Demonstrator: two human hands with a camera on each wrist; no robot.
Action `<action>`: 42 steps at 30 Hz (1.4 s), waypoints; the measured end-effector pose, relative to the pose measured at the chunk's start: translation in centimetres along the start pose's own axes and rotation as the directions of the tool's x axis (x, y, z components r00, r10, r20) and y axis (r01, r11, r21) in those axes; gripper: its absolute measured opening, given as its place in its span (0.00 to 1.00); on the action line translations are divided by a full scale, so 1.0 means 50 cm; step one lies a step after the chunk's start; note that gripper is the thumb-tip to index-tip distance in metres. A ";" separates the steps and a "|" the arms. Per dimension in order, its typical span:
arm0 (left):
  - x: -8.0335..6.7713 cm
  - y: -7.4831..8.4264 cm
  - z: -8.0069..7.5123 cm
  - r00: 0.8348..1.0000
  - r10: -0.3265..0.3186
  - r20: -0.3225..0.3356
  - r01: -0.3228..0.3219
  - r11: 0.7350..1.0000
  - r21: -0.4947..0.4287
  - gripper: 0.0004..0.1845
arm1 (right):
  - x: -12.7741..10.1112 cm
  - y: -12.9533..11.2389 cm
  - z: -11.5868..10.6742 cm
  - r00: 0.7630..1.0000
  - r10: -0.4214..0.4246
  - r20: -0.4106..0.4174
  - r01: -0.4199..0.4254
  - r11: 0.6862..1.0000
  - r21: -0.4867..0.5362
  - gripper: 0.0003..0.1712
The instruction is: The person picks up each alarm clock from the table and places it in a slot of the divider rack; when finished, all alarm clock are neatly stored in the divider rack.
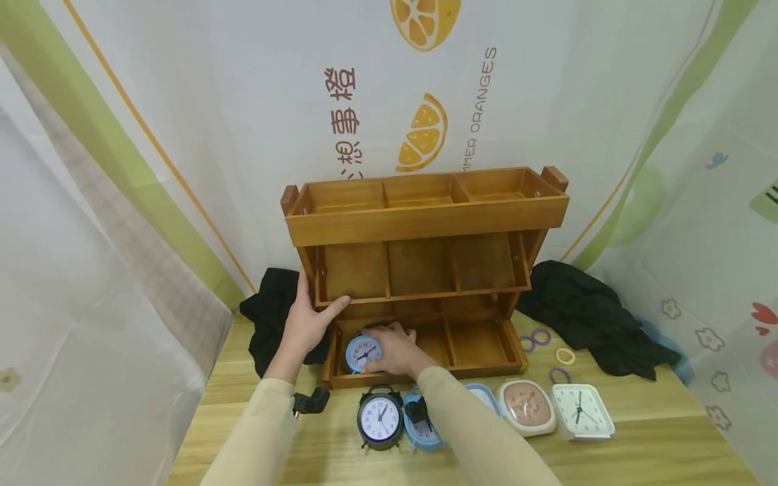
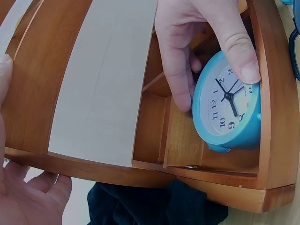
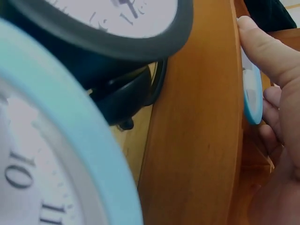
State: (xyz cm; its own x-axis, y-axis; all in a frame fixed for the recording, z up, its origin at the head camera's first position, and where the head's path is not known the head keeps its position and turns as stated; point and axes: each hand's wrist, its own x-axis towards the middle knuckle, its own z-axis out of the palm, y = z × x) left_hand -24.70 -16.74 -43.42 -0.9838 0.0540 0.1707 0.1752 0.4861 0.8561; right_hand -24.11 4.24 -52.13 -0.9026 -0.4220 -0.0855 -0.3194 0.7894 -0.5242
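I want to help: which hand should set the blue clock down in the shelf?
Probably the right hand: it already holds the blue clock inside the shelf. The left hand only rests on its side.

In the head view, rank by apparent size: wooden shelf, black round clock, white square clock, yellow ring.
1. wooden shelf, by far the largest.
2-3. white square clock and black round clock look about alike, so no ranking between them.
4. yellow ring, smallest.

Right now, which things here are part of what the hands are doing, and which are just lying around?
In use: blue clock held by right hand; wooden shelf steadied by left hand.
Lying about: black clock, pink clock, white clock, black cloths, rings.
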 end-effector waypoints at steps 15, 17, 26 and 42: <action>0.001 -0.001 0.002 1.000 0.002 -0.020 -0.002 1.000 0.000 0.61 | -0.043 0.011 -0.026 0.987 -0.105 -0.121 0.129 0.969 0.212 0.48; 0.000 0.000 0.002 1.000 -0.002 -0.018 0.002 1.000 0.006 0.61 | -0.056 0.007 -0.036 0.982 -0.138 -0.129 0.164 0.961 0.224 0.49; 0.003 -0.001 0.001 1.000 0.002 -0.013 -0.002 1.000 0.007 0.62 | -0.124 -0.004 -0.057 0.968 -0.242 -0.062 0.249 0.950 0.189 0.54; 0.001 -0.008 0.001 1.000 -0.006 -0.024 0.006 1.000 0.031 0.62 | -0.225 -0.002 0.015 0.974 -0.221 -0.054 0.224 0.973 0.058 0.52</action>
State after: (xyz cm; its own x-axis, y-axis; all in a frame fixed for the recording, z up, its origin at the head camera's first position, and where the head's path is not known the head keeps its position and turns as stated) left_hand -24.85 -16.88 -43.80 -0.9837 0.0303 0.1775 0.1677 0.5131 0.8418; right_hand -13.72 8.58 -51.75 -0.8238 -0.5614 0.0789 -0.4965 0.6471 -0.5786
